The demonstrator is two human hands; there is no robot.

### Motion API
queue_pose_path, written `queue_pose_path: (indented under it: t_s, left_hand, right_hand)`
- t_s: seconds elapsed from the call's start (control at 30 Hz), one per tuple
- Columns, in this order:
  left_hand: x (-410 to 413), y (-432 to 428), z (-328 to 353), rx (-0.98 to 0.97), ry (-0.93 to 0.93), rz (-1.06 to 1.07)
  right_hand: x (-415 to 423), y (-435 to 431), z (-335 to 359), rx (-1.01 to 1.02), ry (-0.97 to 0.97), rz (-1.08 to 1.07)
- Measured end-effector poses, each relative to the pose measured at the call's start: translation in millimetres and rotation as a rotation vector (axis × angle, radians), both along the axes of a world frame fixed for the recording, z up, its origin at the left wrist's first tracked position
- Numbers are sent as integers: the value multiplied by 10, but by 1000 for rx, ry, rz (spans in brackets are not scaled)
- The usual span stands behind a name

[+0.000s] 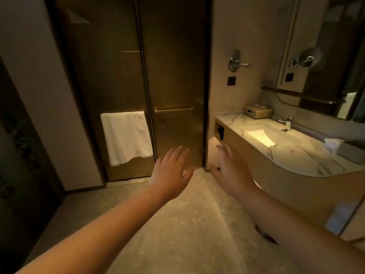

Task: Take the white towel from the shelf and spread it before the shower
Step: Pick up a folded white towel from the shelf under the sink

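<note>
A white towel (127, 137) hangs over a gold bar on the left glass panel of the shower door (173, 80). My left hand (171, 173) is stretched forward, palm down, fingers apart, holding nothing, just right of the towel's lower corner. My right hand (229, 171) is also out with fingers spread and empty, in front of the lit gap under the vanity (256, 155). A pale patterned floor (189, 224) lies below both arms in front of the shower. No shelf towel is visible.
A marble counter with a lit sink (264, 135) and tap (286, 121) curves along the right. A tissue box (256, 112) stands at its back. A round wall mirror (235, 61) and a large mirror (325, 56) hang above. A dark wall is at the left.
</note>
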State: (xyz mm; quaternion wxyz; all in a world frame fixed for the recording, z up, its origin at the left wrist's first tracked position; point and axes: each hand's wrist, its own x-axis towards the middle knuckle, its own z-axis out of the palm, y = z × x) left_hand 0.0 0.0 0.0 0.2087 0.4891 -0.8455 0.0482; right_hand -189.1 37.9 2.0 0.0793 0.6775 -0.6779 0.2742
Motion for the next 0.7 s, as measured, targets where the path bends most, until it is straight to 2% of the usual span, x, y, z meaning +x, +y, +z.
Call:
queue_pose_path:
  t_s: [0.37, 0.7]
  left_hand:
    - [-1114, -2186, -957, 88, -229, -24]
    - [-1848, -3941, -1423, 166, -254, -72]
  right_hand:
    - [-1165, -2075, -1075, 160, -2, -91]
    - [-1979, -3804, -1587, 296, -6, -146]
